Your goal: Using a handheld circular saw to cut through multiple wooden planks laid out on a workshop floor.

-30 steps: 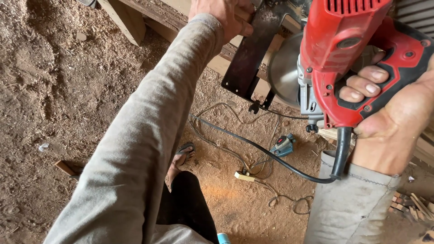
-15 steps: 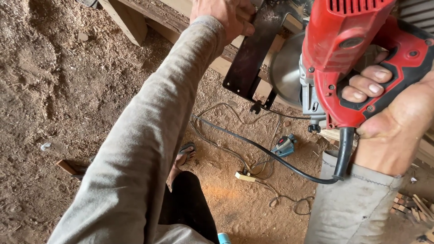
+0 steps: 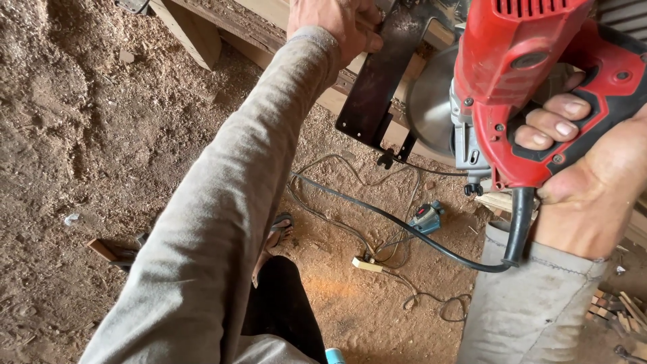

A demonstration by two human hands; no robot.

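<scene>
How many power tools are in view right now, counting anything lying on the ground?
2. A red circular saw gripped in the right hand, and a small blue tool lying on the dirt among the cables. Others may be hidden behind the arms.

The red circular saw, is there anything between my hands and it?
Nothing visible. The right hand already grips the handle of the red circular saw, fingers wrapped through it, and the left hand rests directly on the saw's dark base plate.
</scene>
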